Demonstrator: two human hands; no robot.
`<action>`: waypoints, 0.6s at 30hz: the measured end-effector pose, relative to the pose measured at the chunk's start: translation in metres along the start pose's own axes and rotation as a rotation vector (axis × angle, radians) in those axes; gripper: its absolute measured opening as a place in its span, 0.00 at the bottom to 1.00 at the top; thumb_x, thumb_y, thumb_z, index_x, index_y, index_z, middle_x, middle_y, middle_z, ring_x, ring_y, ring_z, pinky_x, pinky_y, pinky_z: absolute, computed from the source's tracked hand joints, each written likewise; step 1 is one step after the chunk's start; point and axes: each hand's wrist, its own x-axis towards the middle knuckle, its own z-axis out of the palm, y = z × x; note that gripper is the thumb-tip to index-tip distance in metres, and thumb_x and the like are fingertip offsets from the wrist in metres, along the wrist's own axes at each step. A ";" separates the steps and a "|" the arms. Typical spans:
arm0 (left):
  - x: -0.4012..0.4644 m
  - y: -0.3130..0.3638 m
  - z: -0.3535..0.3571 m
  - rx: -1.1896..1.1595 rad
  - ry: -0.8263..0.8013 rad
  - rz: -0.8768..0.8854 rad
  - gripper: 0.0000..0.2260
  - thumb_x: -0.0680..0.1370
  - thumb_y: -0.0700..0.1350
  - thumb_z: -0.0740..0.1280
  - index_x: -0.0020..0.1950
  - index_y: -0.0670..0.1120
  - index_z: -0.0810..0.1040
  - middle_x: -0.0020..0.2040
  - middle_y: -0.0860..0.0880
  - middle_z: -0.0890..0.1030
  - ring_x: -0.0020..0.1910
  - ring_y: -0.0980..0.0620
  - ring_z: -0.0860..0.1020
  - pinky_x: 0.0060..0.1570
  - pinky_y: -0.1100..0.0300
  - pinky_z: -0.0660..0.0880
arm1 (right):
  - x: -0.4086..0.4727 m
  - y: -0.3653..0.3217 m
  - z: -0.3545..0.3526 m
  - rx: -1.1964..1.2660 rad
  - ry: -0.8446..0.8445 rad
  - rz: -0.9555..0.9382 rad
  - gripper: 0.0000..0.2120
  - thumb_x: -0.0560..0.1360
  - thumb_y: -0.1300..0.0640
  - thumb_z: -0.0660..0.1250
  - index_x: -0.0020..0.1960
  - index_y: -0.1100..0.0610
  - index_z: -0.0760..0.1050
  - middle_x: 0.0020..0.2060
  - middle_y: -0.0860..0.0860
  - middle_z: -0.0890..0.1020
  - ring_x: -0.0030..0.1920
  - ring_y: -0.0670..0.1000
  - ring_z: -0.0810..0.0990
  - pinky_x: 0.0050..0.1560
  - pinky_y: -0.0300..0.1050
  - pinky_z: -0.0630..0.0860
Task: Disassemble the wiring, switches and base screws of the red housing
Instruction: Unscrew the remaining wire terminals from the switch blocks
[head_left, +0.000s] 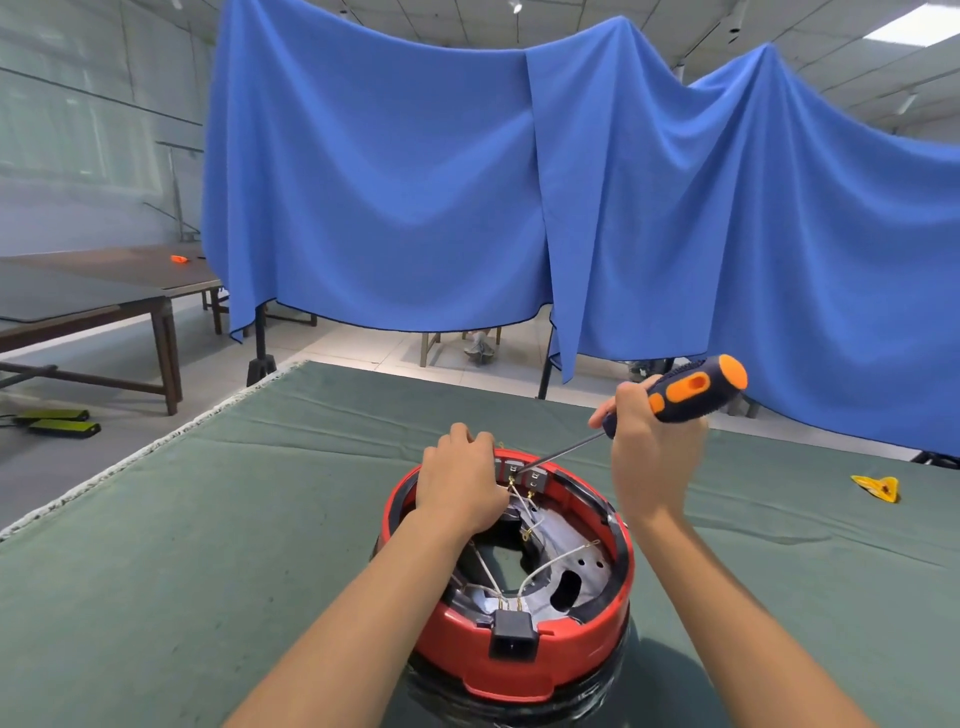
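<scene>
Red housing (511, 660) sits upside-down, open base facing up, on the green cloth-covered table (208, 545), at the near edge, centred btw the two forearms. It rests on a dark glossy round body (613, 680) below it; can't tell what that is.

Left hand (460, 483) lies on the housing's far-left rim, fingers curled over the edge next to the switch block (524, 475), gripping the rim w/ knuckles up. Fingertips hidden behind the rim.

Right hand (649, 441) is up and to the right of the housing, fingers wrapped tight round the handle of a screwdriver (691, 389), navy w/ orange inserts. Metal shaft slopes down-left from the hand; tip meets the switch block at the far inner wall of the housing. Can't tell if the tip is seated in a screw.

Inside the housing: grey metal plate (571, 571) w/ cut-outs, thin white wires (556, 558) w/ brass terminals running from the switch block across to the near side. Black power socket (511, 634) is set in the housing's near wall, wires meeting its back.

Right of the housing, well apart, on the cloth: a yellow plastic piece (878, 488). Beyond the housing, past the table's far edge, a blue cloth (467, 182) hangs as a backdrop. Far left of the housing, dark wooden tables (104, 296), one w/ a small orange object (179, 258) on top; two black-and-green flat devices (62, 422) on the floor below.
</scene>
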 end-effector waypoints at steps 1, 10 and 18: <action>0.000 -0.001 0.001 0.013 -0.002 0.005 0.20 0.73 0.44 0.64 0.65 0.46 0.70 0.61 0.45 0.71 0.58 0.45 0.70 0.59 0.53 0.66 | 0.002 0.000 0.002 -0.017 0.012 0.004 0.14 0.66 0.59 0.61 0.23 0.52 0.72 0.20 0.50 0.75 0.25 0.49 0.73 0.28 0.36 0.71; -0.002 -0.004 -0.003 -0.022 0.029 0.045 0.12 0.71 0.40 0.62 0.53 0.46 0.75 0.53 0.48 0.79 0.53 0.45 0.73 0.49 0.55 0.66 | 0.041 0.001 0.032 -0.060 0.072 0.081 0.14 0.65 0.59 0.62 0.24 0.51 0.61 0.15 0.45 0.65 0.20 0.52 0.69 0.21 0.35 0.64; -0.001 -0.005 0.000 -0.025 0.011 0.046 0.16 0.72 0.40 0.62 0.59 0.47 0.74 0.58 0.48 0.77 0.57 0.46 0.71 0.57 0.55 0.66 | 0.074 0.025 0.035 -0.180 0.181 0.293 0.09 0.67 0.57 0.63 0.30 0.55 0.65 0.14 0.46 0.68 0.19 0.48 0.70 0.28 0.42 0.69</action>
